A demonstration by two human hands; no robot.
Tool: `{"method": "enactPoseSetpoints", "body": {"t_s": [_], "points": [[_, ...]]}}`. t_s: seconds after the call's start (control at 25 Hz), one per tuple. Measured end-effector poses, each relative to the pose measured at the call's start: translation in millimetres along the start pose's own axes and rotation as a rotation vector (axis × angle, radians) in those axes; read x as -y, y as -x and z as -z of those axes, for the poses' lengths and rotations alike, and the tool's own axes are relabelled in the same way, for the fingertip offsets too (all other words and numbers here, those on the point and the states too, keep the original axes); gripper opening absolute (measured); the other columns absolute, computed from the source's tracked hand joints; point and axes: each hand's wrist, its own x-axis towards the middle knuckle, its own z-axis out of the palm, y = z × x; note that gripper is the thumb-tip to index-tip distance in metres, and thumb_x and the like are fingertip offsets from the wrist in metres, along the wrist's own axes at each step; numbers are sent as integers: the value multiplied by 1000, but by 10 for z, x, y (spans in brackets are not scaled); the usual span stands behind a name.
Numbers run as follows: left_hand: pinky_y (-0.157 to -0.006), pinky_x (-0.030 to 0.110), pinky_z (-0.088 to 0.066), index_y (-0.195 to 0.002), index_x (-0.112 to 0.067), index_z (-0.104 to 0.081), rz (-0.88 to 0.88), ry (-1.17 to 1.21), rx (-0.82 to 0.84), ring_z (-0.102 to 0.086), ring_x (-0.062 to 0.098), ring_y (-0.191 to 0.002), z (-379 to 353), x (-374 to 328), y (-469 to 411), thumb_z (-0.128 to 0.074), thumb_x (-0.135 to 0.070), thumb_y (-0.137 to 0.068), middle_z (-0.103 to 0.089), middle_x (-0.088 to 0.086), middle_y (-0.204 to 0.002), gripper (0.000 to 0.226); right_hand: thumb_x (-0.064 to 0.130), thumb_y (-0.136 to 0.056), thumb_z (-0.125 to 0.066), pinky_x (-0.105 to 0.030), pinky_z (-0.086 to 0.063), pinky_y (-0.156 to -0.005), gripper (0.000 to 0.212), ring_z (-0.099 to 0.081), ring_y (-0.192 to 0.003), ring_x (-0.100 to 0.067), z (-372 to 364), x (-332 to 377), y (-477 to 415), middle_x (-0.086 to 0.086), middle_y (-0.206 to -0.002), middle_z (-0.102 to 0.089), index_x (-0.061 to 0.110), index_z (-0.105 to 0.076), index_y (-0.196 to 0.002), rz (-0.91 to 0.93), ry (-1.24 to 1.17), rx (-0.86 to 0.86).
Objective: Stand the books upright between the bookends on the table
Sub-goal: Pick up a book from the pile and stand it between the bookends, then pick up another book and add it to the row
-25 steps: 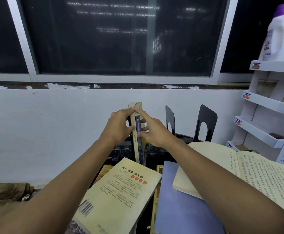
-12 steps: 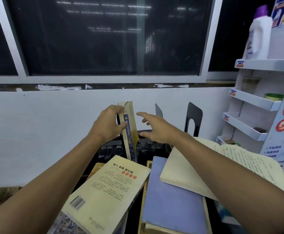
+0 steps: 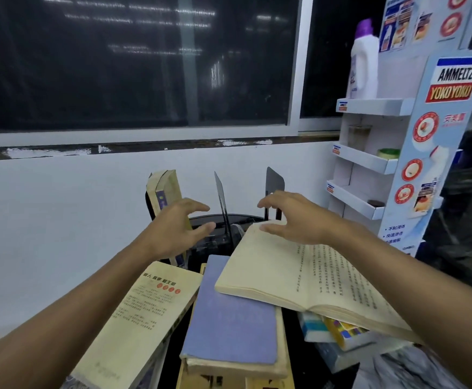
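Observation:
A yellowed book with a blue spine [image 3: 165, 192] stands upright and slightly tilted at the back left of the black table. My left hand [image 3: 177, 228] hovers open just in front of it, no longer touching. Two black metal bookends [image 3: 221, 197] [image 3: 274, 181] stand to its right. My right hand [image 3: 293, 217] is open, fingers spread, over the top edge of an open book [image 3: 299, 270]. A yellow paperback [image 3: 139, 318] and a purple-blue book [image 3: 232, 310] lie flat nearer me.
A white cardboard display shelf [image 3: 369, 161] stands at the right with a white bottle [image 3: 365, 60] on top. More books [image 3: 338, 332] are piled under the open one. A white wall and dark window lie behind the table.
Both hands have let go of the upright book. The right hand moved right to the open book; the left hand drew back slightly. The camera view shifted right.

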Motion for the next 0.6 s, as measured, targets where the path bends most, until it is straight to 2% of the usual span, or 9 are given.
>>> {"method": "enactPoseSetpoints", "body": {"t_s": [0.08,0.16,0.24,0.32,0.44,0.52,0.6], "points": [[-99,23,-37,-135,-26,-60,12,32,118,-51,8,-128,-137,-100,-32,-60,-61,-89,-55,-12,-140,57,53,-95,-59,-25,-36,-102,47,-42,-129,-8,85,-175,240,15,-137,-50,35,-51,-137,-27,33,2],[-103,27,-42,-131,-25,-63,27,39,218,-52,8,-125,-253,-186,-79,-55,-69,-87,-58,-10,-137,63,57,-94,-57,-28,-39,-102,44,-43,-125,-5,149,-339,459,18,-135,-50,39,-52,-134,-76,53,22],[-103,36,-46,-118,-25,-71,19,18,302,-57,13,-117,-328,-268,-120,-44,-81,-82,-64,-6,-126,72,61,-92,-55,-34,-46,-101,43,-46,-123,-4,191,-490,659,21,-134,-50,42,-53,-130,-123,61,34],[-102,41,-47,-106,-32,-75,16,0,365,-58,11,-111,-397,-297,-154,-34,-89,-79,-66,-9,-117,76,62,-91,-56,-35,-48,-100,42,-48,-122,-5,210,-603,838,22,-134,-51,42,-56,-128,-148,57,48],[-102,38,-45,-105,-33,-76,70,1,447,-57,12,-112,-490,-350,-176,-32,-83,-83,-64,-10,-120,70,58,-92,-59,-29,-43,-100,43,-50,-122,-8,223,-742,1064,15,-133,-54,35,-60,-128,-168,62,51],[-98,34,-46,-105,-29,-76,87,10,479,-59,14,-110,-547,-403,-181,-30,-84,-80,-66,-6,-120,76,57,-91,-60,-29,-42,-101,43,-50,-121,-10,209,-843,1188,13,-131,-55,33,-62,-127,-179,65,45],[-93,28,-47,-105,-27,-77,99,26,494,-61,8,-105,-584,-433,-182,-29,-86,-79,-70,-8,-116,80,58,-91,-60,-29,-42,-101,43,-50,-121,-10,192,-926,1278,12,-129,-56,33,-63,-126,-193,56,53]]}}
